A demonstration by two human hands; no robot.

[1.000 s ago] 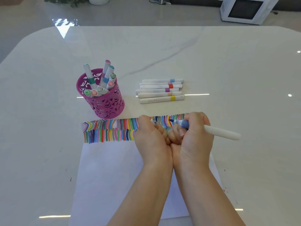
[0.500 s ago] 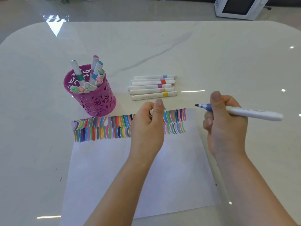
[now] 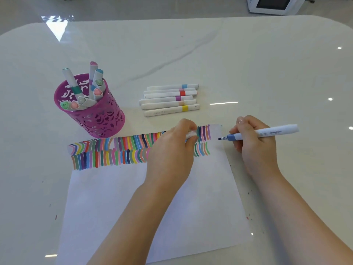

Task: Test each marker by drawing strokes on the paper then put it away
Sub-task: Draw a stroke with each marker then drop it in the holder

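My right hand (image 3: 254, 142) grips an uncapped white marker (image 3: 271, 133) with a blue tip, which points left at the paper's right edge. My left hand (image 3: 172, 150) rests on the white paper (image 3: 152, 203) and is closed around the marker's white cap (image 3: 191, 134). Two rows of coloured strokes (image 3: 114, 152) run along the paper's far edge. Several capped markers (image 3: 170, 99) lie side by side beyond the paper. A magenta cut-out pen holder (image 3: 95, 115) at the left holds several markers.
The glossy white table (image 3: 248, 64) has room on the right and far side. A white appliance (image 3: 275, 4) stands on the floor beyond the table's far right corner. Small ink specks dot the table beside the paper.
My hands were together pulling the cap off; they have parted. The right hand went right with the marker, then lowered its tip to the paper's edge. The left hand kept the cap.
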